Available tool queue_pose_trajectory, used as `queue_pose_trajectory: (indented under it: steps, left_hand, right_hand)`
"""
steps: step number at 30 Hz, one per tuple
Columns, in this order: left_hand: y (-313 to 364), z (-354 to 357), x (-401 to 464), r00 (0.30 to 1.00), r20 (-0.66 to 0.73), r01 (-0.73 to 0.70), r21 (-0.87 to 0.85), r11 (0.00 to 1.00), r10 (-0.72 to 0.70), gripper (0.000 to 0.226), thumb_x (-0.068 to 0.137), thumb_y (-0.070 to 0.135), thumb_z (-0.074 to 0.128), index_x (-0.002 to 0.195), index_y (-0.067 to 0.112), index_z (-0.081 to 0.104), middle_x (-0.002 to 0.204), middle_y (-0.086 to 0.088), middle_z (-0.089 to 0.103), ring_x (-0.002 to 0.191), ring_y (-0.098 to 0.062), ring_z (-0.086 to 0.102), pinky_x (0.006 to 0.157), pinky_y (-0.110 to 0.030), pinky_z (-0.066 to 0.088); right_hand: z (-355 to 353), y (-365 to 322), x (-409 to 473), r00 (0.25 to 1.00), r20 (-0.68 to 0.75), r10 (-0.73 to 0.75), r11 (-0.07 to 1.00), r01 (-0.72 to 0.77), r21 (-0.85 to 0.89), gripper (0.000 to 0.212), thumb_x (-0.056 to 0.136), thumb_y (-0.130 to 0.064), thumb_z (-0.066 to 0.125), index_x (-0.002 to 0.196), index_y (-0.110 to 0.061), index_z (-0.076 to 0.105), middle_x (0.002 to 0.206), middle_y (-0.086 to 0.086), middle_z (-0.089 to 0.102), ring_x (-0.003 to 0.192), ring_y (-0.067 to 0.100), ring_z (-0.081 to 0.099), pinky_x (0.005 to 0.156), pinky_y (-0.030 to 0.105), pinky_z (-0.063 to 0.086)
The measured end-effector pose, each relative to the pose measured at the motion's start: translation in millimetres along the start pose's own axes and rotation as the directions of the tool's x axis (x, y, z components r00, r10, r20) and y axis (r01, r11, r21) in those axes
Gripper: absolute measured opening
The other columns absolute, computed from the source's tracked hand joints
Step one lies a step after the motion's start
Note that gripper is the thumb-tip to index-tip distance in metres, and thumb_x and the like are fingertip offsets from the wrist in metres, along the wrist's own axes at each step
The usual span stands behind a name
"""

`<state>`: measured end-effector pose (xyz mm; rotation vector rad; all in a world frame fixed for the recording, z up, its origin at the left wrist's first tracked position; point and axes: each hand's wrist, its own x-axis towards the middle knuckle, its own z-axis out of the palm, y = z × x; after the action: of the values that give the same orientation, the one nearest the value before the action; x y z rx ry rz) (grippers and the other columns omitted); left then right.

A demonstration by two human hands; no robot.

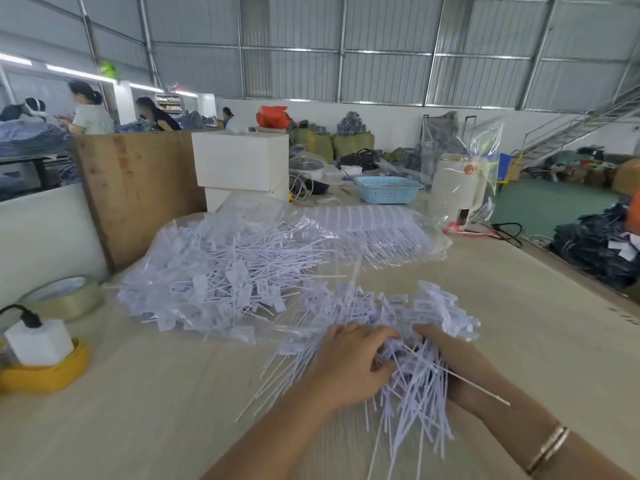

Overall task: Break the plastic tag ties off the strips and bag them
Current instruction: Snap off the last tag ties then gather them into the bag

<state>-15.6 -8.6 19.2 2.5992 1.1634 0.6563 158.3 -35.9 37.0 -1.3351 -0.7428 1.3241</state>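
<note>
L hand (349,358) fingers curl round loose tag ties (408,344). R hand (450,355) grips same pile, fingers prob. curled, mostly hidden. Clear bag (221,268) just beyond.

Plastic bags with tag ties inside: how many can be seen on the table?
2. One bag lies left of centre, full of loose ties. A second bag lies behind it to the right, holding ties in neat rows. The loose pile under both hands is not bagged.

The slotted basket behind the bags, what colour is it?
Light blue basket, seen in the head view.
</note>
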Motion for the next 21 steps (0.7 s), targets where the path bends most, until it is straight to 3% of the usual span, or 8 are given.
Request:
queue_pose_trajectory:
  steps: [2,5,7,10,15,18,21]
  left_hand:
    - [1.5,1.1,4.5,0.996,-0.083,-0.018,0.012,1.000,0.019,0.026,0.090,0.045,0.047,0.115,0.037,0.046,0.096,0.011,0.062,0.102,-0.011,0.047,0.082,-0.031,0.021]
    - [4.5,-1.1,12.8,0.991,-0.130,-0.016,0.015,1.000,0.018,0.018,0.090,0.034,0.051,0.108,0.031,0.054,0.099,0.008,0.064,0.100,-0.015,0.050,0.081,-0.031,0.025]
    - [2.6,-2.5,14.1,0.989,-0.147,-0.029,0.023,0.999,0.032,0.018,0.089,0.028,0.055,0.106,0.032,0.058,0.103,0.010,0.064,0.103,-0.014,0.051,0.086,-0.032,0.028]
    - [-3.7,-3.0,11.1,0.979,-0.186,-0.072,0.082,0.994,0.087,0.018,0.089,0.026,0.055,0.104,0.034,0.062,0.104,0.012,0.062,0.106,-0.012,0.051,0.086,-0.028,0.024]
    - [-9.4,-9.8,8.9,0.971,-0.188,-0.102,0.220,0.970,0.145,0.018,0.090,0.028,0.053,0.103,0.030,0.067,0.104,0.009,0.065,0.105,-0.016,0.055,0.089,-0.032,0.031]
    - [-11.4,-9.2,8.0,0.971,-0.215,-0.077,0.122,0.989,0.102,0.023,0.091,0.020,0.052,0.105,0.028,0.068,0.107,0.008,0.061,0.105,-0.014,0.052,0.092,-0.030,0.031]
    - [-6.7,-8.1,9.2,0.966,-0.219,-0.172,-0.146,0.974,0.138,0.042,0.088,0.002,0.047,0.115,0.030,0.064,0.121,0.012,0.059,0.113,-0.006,0.051,0.101,-0.023,0.030]
  right_hand:
    - [0.8,-4.3,-0.6,0.996,0.089,0.027,0.997,-0.021,-0.069,0.025,0.082,-0.015,0.065,0.102,0.001,0.069,0.099,0.025,0.068,0.081,0.037,0.067,0.073,0.044,0.057]
    - [4.6,-8.2,-1.0,0.985,0.154,0.076,0.989,-0.054,-0.139,0.030,0.073,-0.014,0.073,0.098,0.002,0.070,0.097,0.024,0.069,0.083,0.036,0.069,0.067,0.037,0.056]
    - [5.3,-7.7,0.3,0.988,0.135,0.074,0.986,-0.052,-0.157,0.027,0.072,-0.009,0.073,0.095,0.003,0.070,0.096,0.023,0.070,0.085,0.036,0.069,0.071,0.039,0.056]
    - [2.7,-4.8,0.9,0.997,0.052,0.050,0.986,-0.041,-0.163,0.007,0.075,-0.001,0.066,0.078,0.004,0.070,0.082,0.023,0.070,0.069,0.034,0.068,0.067,0.037,0.054]
    - [-14.5,-7.3,4.9,0.995,-0.066,0.077,0.996,-0.079,-0.038,0.032,0.085,-0.004,0.058,0.055,-0.001,0.065,0.060,0.017,0.062,0.058,0.032,0.061,0.058,0.038,0.056]
    - [-20.0,-11.5,3.0,0.995,-0.059,0.084,0.995,-0.081,0.050,0.023,0.086,-0.005,0.059,0.064,0.001,0.061,0.062,0.020,0.065,0.057,0.033,0.067,0.048,0.037,0.055]
    - [-16.9,-11.9,1.7,0.996,-0.021,0.083,0.995,-0.081,0.065,0.018,0.087,-0.004,0.058,0.070,0.001,0.060,0.065,0.020,0.064,0.061,0.033,0.068,0.051,0.038,0.057]
